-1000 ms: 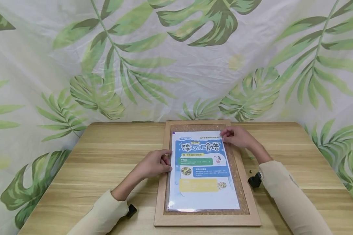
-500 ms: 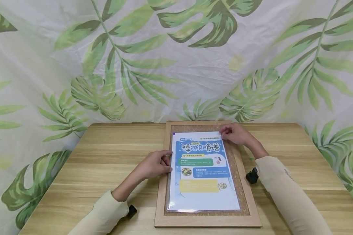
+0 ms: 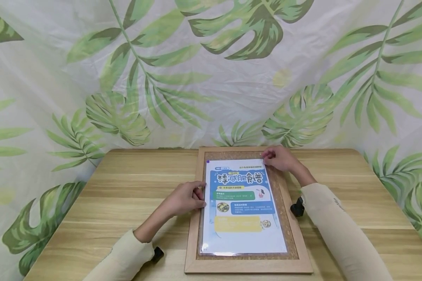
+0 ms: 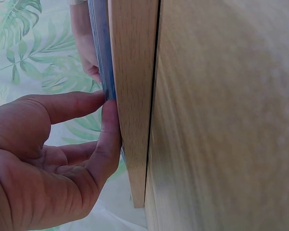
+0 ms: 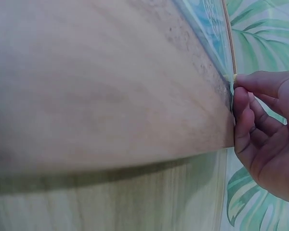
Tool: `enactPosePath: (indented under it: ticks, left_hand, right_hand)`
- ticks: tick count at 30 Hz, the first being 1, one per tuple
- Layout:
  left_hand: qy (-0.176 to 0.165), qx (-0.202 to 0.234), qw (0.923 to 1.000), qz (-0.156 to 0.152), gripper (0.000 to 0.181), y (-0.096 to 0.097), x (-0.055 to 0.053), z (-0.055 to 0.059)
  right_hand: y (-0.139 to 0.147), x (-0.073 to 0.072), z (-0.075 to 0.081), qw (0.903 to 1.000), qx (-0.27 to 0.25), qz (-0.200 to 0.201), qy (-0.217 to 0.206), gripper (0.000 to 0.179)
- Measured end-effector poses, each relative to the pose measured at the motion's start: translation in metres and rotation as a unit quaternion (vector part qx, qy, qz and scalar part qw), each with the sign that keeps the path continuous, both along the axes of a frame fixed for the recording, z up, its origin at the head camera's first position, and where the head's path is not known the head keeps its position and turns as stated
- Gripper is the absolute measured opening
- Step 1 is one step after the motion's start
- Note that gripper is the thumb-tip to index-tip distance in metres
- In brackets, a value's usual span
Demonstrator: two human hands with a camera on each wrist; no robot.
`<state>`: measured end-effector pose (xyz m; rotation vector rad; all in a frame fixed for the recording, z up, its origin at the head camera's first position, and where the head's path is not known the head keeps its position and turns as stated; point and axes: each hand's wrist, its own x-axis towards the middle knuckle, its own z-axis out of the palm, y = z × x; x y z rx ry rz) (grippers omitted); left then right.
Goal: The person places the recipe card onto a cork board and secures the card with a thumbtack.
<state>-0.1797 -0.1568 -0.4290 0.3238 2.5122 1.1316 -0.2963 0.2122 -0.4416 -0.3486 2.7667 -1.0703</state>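
Note:
A laminated poster printed in blue, green and yellow lies on a wood-framed cork board. At its top left corner is a purple pushpin. My left hand rests on the poster's left edge, thumb and index finger spread along it; in the left wrist view, the same hand touches the poster's edge beside the wooden frame. At the top right corner, my right hand pinches a small yellow pushpin, mostly hidden by the fingertips in the right wrist view.
The board stands on a wood-grain table, near its back edge. Behind hangs a leaf-patterned cloth. Black wrist devices sit under the left sleeve and the right sleeve.
My right forearm has shifted slightly left and the right hand a little upward at the poster's corner. The left hand keeps its place on the edge.

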Motion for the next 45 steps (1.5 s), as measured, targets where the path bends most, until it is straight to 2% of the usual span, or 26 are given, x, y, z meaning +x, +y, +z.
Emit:
enactPosePath:
  ticks: [6,12,20,29,37,45]
  left_hand:
    - [0.003,-0.002,1.0,-0.002,0.065,0.0,0.0,0.0]
    - [0.004,-0.003,1.0,0.0,0.065,0.0,0.001,0.001]
    - [0.003,-0.003,1.0,0.003,0.064,-0.001,0.001,0.0]
    - [0.003,-0.002,1.0,0.001,0.064,0.0,0.0,0.0]
    - [0.002,-0.004,1.0,0.001,0.064,0.001,0.001,0.0]
    - [0.0,0.005,1.0,0.004,0.065,0.001,0.002,0.002]
  right_hand:
    - [-0.003,-0.003,0.0,0.9999,0.011,0.0,0.007,0.023]
    - [-0.004,-0.007,0.0,0.9999,0.014,-0.002,-0.003,0.022]
    - [-0.007,-0.013,0.002,0.9992,0.012,-0.01,-0.037,0.026]
    - [-0.012,-0.015,0.008,0.9958,0.003,-0.037,-0.083,0.027]
    - [-0.011,-0.014,0.006,0.9966,-0.003,-0.037,-0.074,0.026]
    - [-0.011,-0.016,0.004,0.9984,0.007,-0.036,-0.043,0.027]
